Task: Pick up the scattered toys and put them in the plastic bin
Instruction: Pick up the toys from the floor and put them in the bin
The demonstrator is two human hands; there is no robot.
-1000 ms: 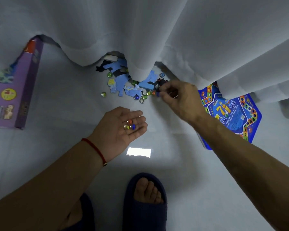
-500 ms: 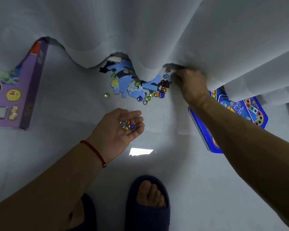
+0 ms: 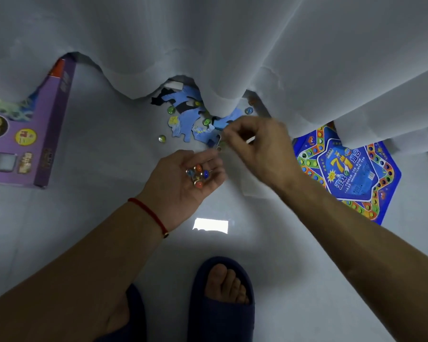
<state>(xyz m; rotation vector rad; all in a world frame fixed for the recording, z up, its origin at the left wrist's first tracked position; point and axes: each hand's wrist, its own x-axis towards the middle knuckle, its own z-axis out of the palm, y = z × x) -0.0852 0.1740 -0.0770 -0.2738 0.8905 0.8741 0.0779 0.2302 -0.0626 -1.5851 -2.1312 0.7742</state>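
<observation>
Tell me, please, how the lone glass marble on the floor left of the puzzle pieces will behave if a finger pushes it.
The lone marble looks round and glossy, so it would probably roll away on the smooth floor. It seems hard and slippery, so a pinch may slip. It is small, so likely light, like those lying in the left hand.

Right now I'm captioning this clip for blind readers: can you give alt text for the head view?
A left hand, palm up, cups several marbles while the right hand reaches beside it with curled fingers over puzzle pieces and loose marbles on the floor. A white curtain hangs behind, partly covering a purple box and a blue game board.
</observation>
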